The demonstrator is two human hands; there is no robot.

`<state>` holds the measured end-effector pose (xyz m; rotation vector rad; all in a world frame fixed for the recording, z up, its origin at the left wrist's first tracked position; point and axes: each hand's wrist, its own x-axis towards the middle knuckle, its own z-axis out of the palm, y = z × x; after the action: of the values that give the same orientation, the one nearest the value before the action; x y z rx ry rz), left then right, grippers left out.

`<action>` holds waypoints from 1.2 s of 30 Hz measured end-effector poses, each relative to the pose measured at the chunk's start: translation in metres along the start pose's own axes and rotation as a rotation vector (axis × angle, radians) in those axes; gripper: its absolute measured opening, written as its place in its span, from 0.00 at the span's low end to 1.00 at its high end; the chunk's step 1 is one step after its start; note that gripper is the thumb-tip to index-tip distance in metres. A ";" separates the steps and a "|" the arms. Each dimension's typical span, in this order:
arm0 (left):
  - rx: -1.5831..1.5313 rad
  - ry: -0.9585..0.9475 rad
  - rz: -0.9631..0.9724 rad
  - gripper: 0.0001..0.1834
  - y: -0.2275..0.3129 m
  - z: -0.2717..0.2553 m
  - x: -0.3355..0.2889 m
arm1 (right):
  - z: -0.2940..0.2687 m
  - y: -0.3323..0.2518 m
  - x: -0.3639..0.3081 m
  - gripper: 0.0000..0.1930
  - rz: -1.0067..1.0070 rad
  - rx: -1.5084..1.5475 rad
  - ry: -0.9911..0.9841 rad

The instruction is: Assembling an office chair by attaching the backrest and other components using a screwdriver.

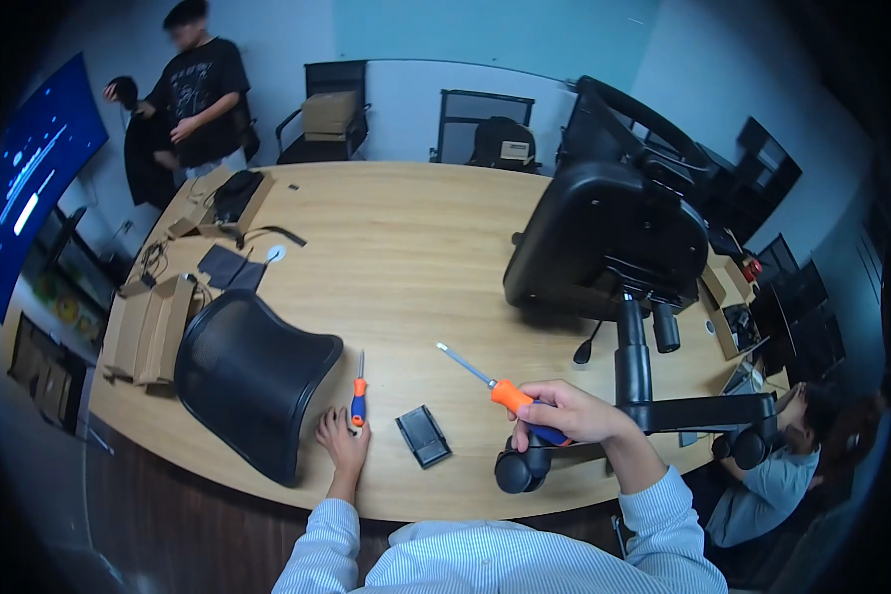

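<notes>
Right hand point(564, 414) grip closed round orange-handled screwdriver point(505, 393), tip angled up-left of grip; left hand point(344, 441) fingers spread, touching second screwdriver point(358, 396) on worktop point(406, 238) — nudge might roll it off the near edge

Office meeting room, long wooden conference table point(416, 238), office chairs point(332, 109) along wall, large wall screen point(30, 168)

blue curved screen point(32, 178) left, cardboard boxes point(150, 329)
</notes>
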<state>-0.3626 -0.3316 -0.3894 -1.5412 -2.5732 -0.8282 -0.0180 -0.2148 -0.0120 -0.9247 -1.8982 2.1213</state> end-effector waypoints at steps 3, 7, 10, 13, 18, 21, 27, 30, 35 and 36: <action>-0.076 0.051 0.004 0.35 0.010 -0.020 -0.007 | -0.002 0.006 -0.021 0.13 -0.087 0.191 0.218; -0.286 0.203 0.096 0.29 0.047 -0.048 -0.019 | -0.027 0.014 -0.053 0.16 -0.166 0.279 0.613; -0.525 0.149 0.236 0.28 0.122 -0.074 0.009 | -0.057 0.012 -0.070 0.18 -0.263 0.591 0.835; -0.701 0.178 0.435 0.28 0.253 -0.124 0.085 | -0.092 0.007 -0.071 0.17 -0.420 0.679 0.946; -0.756 0.212 0.854 0.26 0.495 -0.172 0.200 | -0.143 0.022 -0.068 0.16 -0.553 0.812 1.010; -0.392 0.250 0.912 0.35 0.576 -0.149 0.256 | -0.149 0.022 -0.060 0.17 -0.497 0.815 0.988; 0.098 -0.180 0.800 0.48 0.634 -0.151 0.288 | -0.156 0.026 -0.061 0.17 -0.518 0.864 0.996; 0.056 -0.262 0.770 0.45 0.633 -0.154 0.290 | -0.159 0.020 -0.056 0.16 -0.523 0.826 0.989; 0.004 -0.250 0.720 0.43 0.629 -0.154 0.284 | -0.167 0.025 -0.050 0.16 -0.564 0.867 0.978; -0.009 -0.245 0.726 0.43 0.632 -0.156 0.283 | -0.167 0.025 -0.052 0.16 -0.570 0.878 0.981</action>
<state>-0.0215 0.0594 0.0945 -2.4522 -1.8523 -0.5812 0.1191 -0.1037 -0.0194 -0.8062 -0.5442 1.4304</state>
